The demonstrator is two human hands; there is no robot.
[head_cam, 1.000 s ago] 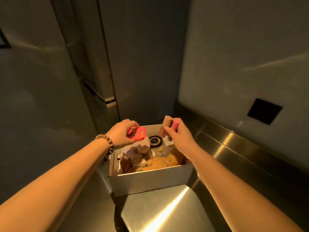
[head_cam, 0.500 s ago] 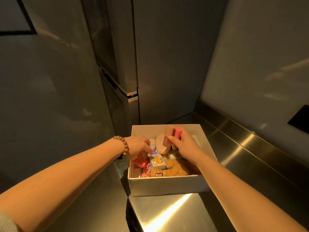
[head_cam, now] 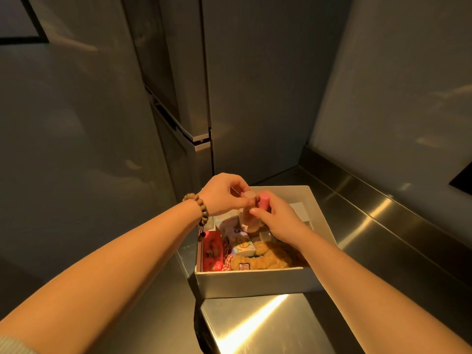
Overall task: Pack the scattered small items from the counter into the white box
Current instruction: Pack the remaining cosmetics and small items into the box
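On the left we saw a tall grey refrigerator (head_cam: 163, 98) standing against the steel worktop (head_cam: 357, 213). Our left hand (head_cam: 219, 194), with a brown wooden bead bracelet (head_cam: 198, 209) on its wrist, reached over the far left corner of the square white cardboard box (head_cam: 255, 281), and its fingers (head_cam: 236, 191) were curled in a pinch on the round top of a pale beige cylinder (head_cam: 249, 210) that stood upright above the box's contents. Just beside that cylinder, to its right, our right hand (head_cam: 278, 221) gripped a small pink stick-shaped tube (head_cam: 263, 201), with the thumb and fingers wrapped round its lower part and only the rounded pink end showing; the same hand's thumb lay against the beige cylinder.

The white box sat on the worktop at its near left edge, its open top facing us. Inside it, along the left wall, lay a flat red packet (head_cam: 212, 251). Next to that we saw a strip of red-and-white checked cloth (head_cam: 228, 261), then a small white carton printed with a yellow cartoon figure (head_cam: 242, 247), and in the near right part a fluffy golden-brown plush item (head_cam: 265, 260). Other pale small things lay under our hands, too hidden for us to tell apart. The far right part of the box showed bare white floor (head_cam: 297, 208).
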